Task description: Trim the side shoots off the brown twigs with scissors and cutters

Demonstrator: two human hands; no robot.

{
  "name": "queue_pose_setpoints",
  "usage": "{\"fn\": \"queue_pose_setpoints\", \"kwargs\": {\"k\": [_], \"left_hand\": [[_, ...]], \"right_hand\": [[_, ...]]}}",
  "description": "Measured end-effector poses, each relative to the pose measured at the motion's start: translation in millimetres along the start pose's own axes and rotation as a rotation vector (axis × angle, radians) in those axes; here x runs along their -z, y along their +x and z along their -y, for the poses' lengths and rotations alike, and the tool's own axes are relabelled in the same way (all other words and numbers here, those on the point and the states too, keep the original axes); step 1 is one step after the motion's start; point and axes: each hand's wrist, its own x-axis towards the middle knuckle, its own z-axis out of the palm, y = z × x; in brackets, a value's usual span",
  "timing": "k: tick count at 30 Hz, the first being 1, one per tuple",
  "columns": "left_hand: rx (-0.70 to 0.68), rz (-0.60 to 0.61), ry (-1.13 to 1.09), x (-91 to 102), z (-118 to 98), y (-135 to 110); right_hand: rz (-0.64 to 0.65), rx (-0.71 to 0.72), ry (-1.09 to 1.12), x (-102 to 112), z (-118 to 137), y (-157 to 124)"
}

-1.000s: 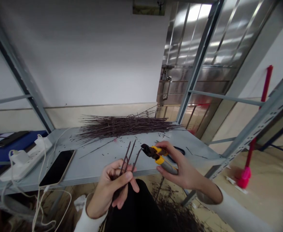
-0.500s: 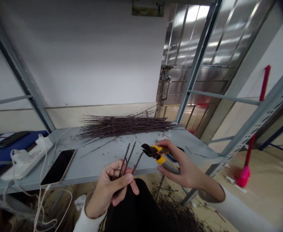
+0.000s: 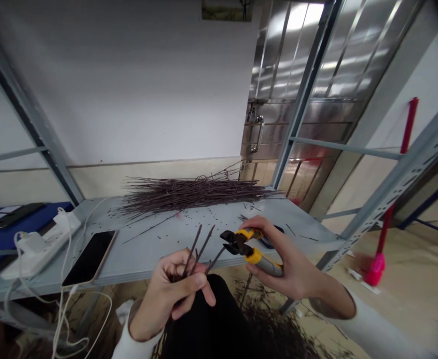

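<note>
Item: my left hand (image 3: 170, 294), clenched round a few dark thin rods (image 3: 195, 249), their ends fanned upward. Item: my right hand (image 3: 296, 274), grasping yellow-handled side-cutting pliers (image 3: 264, 264), their jaws just beside the nearest rod end. Also listed: a loose bundle of like rods (image 3: 189, 195) on the steel shelf (image 3: 147, 244), and a heap (image 3: 267, 329) on the floor. Risks, as I judge them: a slack grip would let rods slip; an end sheared by the pliers could fly toward my fingers or the smartphone (image 3: 90, 258).
</note>
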Motion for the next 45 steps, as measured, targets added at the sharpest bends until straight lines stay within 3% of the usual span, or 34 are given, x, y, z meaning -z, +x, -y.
{"fn": "queue_pose_setpoints", "kwargs": {"k": [33,42,45], "left_hand": [[0.048,-0.105,0.102,-4.8,-7,0],[0.027,-0.204,0.258,-9.0,-7,0],[0.011,-0.236,0.274,-12.3,-4,2]], "right_hand": [[-0.062,-0.017,-0.081,-4,0,-2],[0.106,-0.133,-0.125,-3,-5,2],[0.102,-0.161,-0.125,-8,-6,4]]}}
